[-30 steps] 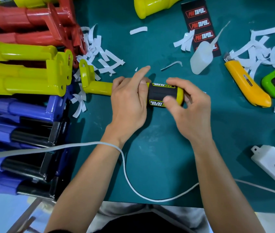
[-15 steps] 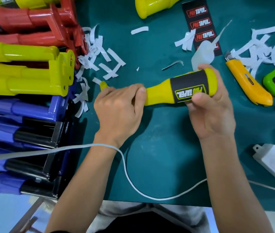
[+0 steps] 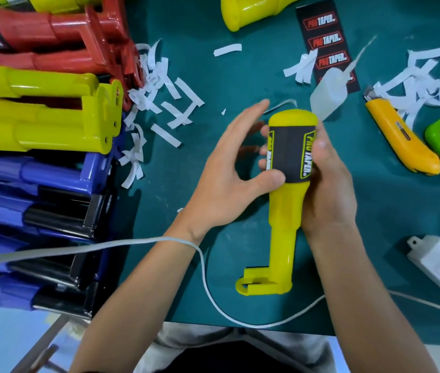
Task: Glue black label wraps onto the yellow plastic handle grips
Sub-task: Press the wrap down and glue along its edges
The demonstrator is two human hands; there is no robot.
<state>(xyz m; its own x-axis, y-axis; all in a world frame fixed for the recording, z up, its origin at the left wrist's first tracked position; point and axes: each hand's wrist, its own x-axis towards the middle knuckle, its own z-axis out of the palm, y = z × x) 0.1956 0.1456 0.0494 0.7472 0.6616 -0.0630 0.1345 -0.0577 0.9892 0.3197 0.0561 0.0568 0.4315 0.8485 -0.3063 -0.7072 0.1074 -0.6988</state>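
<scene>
Here, right hand (image 3: 326,184) holds glossy yellow handle (image 3: 286,211), left hand (image 3: 227,179) pressing matte wrap (image 3: 289,154).

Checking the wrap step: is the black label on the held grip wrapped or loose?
Wrapped: the label lies flat around the grip, no lifted edge showing; far side hidden.

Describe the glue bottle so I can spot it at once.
On the green mat, look just past the held yellow handle. A squeeze bottle lies there, thin nozzle across the black label sheet. Unlike the orange utility knife beside it, it is translucent white.
</scene>
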